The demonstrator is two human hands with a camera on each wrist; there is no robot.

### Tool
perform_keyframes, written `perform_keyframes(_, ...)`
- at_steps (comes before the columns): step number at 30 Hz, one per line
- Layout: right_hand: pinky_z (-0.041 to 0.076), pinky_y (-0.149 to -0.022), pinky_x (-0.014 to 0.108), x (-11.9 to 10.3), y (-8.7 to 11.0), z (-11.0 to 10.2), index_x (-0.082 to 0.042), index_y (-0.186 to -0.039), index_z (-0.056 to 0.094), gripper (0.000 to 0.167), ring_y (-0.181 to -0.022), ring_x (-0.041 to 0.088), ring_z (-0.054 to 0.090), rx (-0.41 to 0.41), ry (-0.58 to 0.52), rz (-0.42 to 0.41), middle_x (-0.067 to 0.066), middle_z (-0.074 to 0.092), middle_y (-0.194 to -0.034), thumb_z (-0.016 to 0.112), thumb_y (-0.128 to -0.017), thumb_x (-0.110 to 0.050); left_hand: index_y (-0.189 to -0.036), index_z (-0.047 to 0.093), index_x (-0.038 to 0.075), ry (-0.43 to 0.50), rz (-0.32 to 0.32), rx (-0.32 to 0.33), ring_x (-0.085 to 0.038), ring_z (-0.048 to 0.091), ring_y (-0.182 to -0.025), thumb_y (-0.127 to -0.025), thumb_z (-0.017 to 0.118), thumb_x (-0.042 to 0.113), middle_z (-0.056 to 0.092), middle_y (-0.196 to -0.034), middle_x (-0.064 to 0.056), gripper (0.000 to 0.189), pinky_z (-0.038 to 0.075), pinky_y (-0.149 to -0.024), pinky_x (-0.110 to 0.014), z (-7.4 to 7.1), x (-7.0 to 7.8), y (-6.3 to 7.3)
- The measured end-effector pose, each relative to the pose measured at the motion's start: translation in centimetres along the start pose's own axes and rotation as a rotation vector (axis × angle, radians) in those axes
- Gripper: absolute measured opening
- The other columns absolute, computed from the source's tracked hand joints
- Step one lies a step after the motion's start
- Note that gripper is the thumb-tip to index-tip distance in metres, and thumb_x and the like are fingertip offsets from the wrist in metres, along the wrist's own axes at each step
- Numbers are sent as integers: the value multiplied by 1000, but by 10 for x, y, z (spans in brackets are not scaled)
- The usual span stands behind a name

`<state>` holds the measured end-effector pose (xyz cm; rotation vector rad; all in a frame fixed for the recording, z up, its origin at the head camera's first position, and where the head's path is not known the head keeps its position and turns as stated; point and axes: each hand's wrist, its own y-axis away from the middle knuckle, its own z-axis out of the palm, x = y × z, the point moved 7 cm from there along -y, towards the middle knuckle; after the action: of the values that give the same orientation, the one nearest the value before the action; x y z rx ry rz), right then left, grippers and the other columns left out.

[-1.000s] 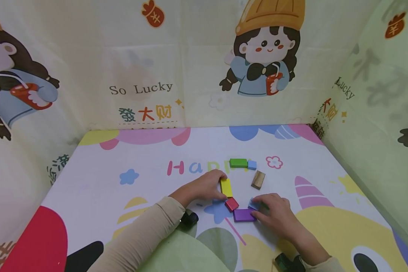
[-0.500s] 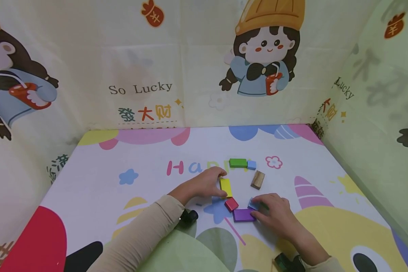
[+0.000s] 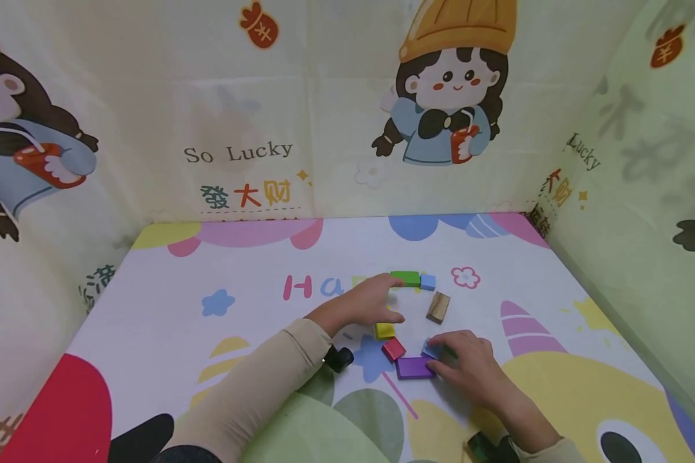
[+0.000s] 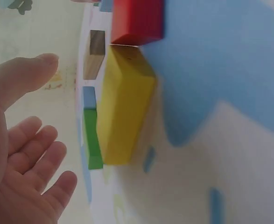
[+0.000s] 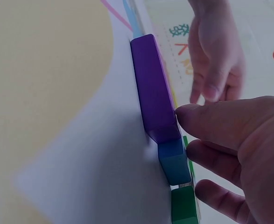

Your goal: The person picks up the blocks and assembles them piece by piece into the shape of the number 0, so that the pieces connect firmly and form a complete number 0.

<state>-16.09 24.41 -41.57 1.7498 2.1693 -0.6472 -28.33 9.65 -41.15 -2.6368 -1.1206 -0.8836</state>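
Note:
My left hand (image 3: 363,301) hovers with thumb and fingers apart, holding nothing. It is above the yellow block (image 4: 125,112), partly covering it in the head view, and near the far green block (image 3: 407,278). A red block (image 3: 394,350) stands at the yellow one's near end, followed by a purple block (image 3: 414,368). My right hand (image 3: 472,366) rests at the purple block's right end. In the right wrist view its thumb touches the purple block, and its fingertips lie against a blue block (image 5: 175,163) and a second green block (image 5: 184,205).
A small light-blue block (image 3: 427,282) abuts the far green block. Closer to me lies a bare wooden block (image 3: 438,307), slightly turned. Together the blocks form a rough ring on the printed tabletop (image 3: 255,328). A patterned cloth wall (image 3: 342,128) stands behind.
My left hand has let go of the yellow block, moving away from me and rightward toward the far green block. The right hand keeps its place.

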Motion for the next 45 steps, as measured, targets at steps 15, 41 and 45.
perform_keyframes(15, 35, -88, 50, 2, 2, 1, -17, -104, 74, 27, -105, 24, 57, 15, -11, -11, -3, 68, -105, 85, -80, -19, -145, 52, 21, 13, -60, 18, -22, 41, -136, -94, 71, 29, 48, -148, 1, 55, 39, -107, -40, 3, 6, -40)
perform_keyframes(41, 35, -91, 52, 1, 0, 2, -18, -105, 73, 27, -108, 23, 57, -10, 1, 10, -4, 68, -107, 85, -81, -20, -142, 55, 24, -115, -115, 31, -19, 45, -130, -95, 69, 31, 54, -142, 1, 50, 34, -108, -41, 15, 7, -74)
perform_keyframes(45, 35, -90, 52, 2, 0, 2, -18, -104, 73, 27, -107, 23, 57, -1, 2, 11, -4, 68, -106, 85, -80, -19, -143, 55, 25, -122, -124, 21, -20, 36, -141, -95, 69, 32, 47, -150, -1, 50, 27, -114, -44, 18, 6, -75)
